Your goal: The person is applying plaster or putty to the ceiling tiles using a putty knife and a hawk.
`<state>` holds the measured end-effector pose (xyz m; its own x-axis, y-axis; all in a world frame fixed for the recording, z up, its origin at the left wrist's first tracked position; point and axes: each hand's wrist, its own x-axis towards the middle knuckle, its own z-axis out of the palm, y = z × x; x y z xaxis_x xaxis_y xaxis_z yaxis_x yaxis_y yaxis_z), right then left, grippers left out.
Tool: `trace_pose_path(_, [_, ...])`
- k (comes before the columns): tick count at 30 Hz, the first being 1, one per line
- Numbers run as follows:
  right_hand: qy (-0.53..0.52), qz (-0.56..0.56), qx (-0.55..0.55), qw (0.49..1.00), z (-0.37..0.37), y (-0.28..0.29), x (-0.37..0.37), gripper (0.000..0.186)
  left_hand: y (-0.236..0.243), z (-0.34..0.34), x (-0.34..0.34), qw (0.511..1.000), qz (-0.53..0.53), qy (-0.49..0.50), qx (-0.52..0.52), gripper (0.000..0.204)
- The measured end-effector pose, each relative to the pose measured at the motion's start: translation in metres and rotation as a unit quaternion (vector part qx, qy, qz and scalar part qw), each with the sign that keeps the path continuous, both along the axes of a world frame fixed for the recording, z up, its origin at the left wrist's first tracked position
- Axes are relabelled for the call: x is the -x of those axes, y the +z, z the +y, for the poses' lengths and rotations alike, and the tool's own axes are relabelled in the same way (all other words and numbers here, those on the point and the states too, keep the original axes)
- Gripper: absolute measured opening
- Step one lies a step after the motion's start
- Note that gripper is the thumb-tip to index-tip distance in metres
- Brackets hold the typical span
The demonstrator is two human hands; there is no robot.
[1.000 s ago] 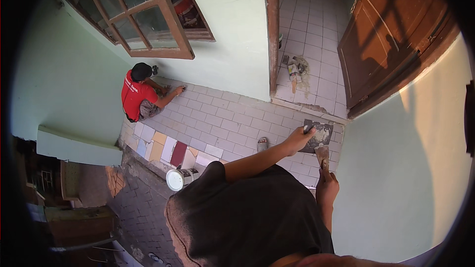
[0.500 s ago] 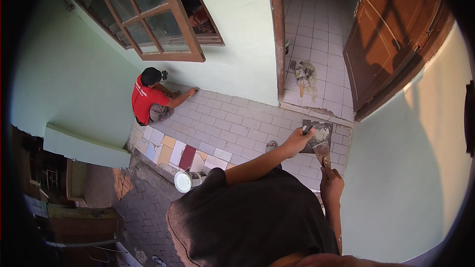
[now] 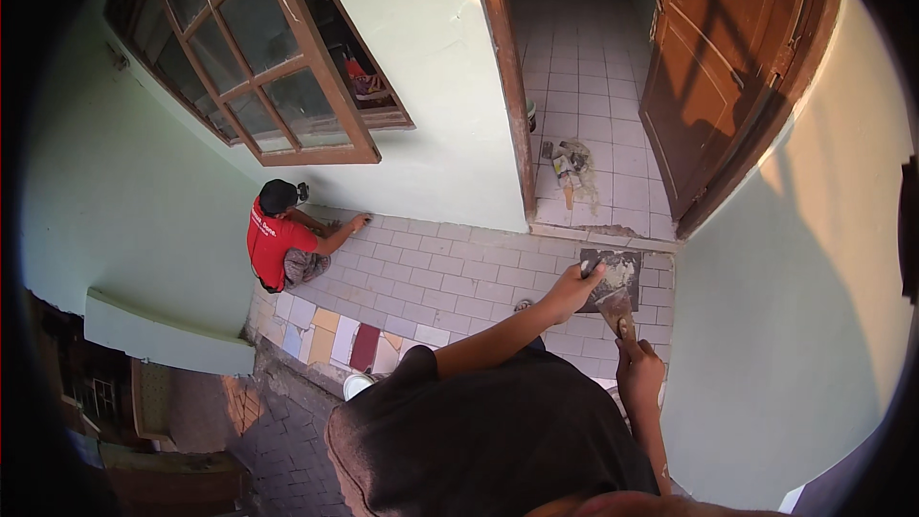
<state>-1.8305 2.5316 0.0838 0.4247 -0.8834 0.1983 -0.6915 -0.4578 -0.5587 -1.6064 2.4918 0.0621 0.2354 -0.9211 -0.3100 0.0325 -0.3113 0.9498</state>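
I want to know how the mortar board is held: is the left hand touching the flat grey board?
Touching. The head view shows the left hand gripping the left edge of the grey board, fingers over its rim.

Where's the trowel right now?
In the head view, the trowel is right of centre, its handle in the right hand, its blade against the mortar board held by the left hand, just below the doorway.

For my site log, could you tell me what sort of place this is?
Probably a house porch being tiled: a grey tiled floor beside a wooden door and a window, with a mortar-smeared board.
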Motion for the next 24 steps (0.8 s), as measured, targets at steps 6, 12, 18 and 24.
trace_pose_path(6, [0.008,0.004,0.002,1.0,0.013,0.005,-0.007,0.032,0.007,-0.002,0.006,0.996,0.079,0.033,0.023,0.043])
trace_pose_path(12, [-0.032,0.009,-0.01,0.999,0.006,0.012,-0.006,0.032,-0.001,-0.005,-0.002,0.997,0.075,0.002,-0.03,0.043])
trace_pose_path(18, [-0.071,0.027,-0.027,0.997,-0.012,0.004,-0.001,0.031,0.007,-0.006,-0.008,0.996,0.073,-0.023,-0.043,0.041])
trace_pose_path(24, [-0.044,0.009,-0.016,0.999,-0.011,0.011,-0.01,0.032,0.004,-0.014,-0.006,0.997,0.082,0.0,-0.001,0.042])
